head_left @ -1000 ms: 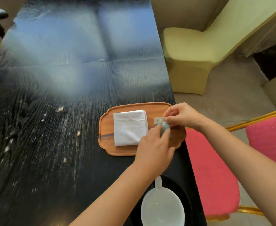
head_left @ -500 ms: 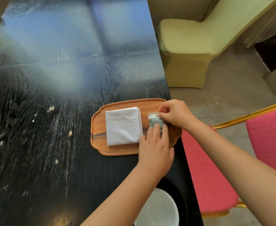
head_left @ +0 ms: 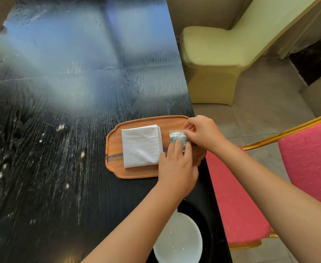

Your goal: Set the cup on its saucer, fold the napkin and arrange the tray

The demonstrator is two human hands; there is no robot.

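A wooden tray lies on the black table near its right edge. A folded white napkin sits on the tray's left half. To its right, a small silver sugar packet lies flat on the tray. My left hand rests its fingertips on the packet's near edge. My right hand pinches the packet's far right corner. Nearer to me, a white cup stands on a black saucer, partly hidden by my left forearm.
The black table stretches left and away, speckled with pale marks. A pink chair stands close to the table's right edge. Farther back on the floor stands a yellow covered chair.
The packet, held a little above the tray before, now lies flat on it. My left fingers have slid onto its near edge, and the right hand keeps its pinch.
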